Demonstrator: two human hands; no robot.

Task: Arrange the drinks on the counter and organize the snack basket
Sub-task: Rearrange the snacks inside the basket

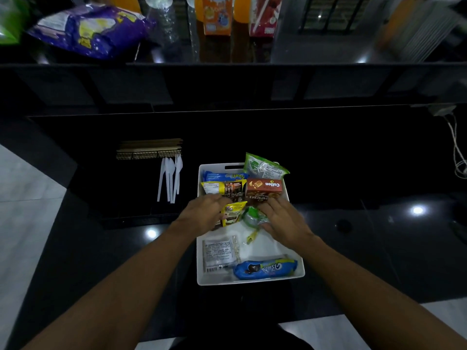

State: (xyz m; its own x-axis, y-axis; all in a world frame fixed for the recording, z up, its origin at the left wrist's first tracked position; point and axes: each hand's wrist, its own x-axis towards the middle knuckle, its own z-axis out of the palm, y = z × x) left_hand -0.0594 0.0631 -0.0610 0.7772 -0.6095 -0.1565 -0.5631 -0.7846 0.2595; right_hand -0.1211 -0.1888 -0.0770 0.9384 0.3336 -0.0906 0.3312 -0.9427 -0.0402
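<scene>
A white snack basket [201,261] sits on the black lower counter, holding several snack packs. My left hand [202,214] rests on a small yellow packet [233,213] in the basket's middle. My right hand [283,218] lies on a green-and-clear packet [252,218] beside it. A blue Oreo pack [265,269] and a clear white pack [218,253] lie at the near end. A brown Collon box [264,188], a green bag [265,169] and a blue pack [225,176] fill the far end. Drink cartons, orange [217,16] and red [264,18], stand on the upper counter.
A purple snack bag [91,29] and a green bag [10,21] lie on the upper counter's left, with clear bottles [164,18] beside them. White plastic cutlery [169,180] and wooden sticks [149,147] sit left of the basket. Cables [457,152] hang at right.
</scene>
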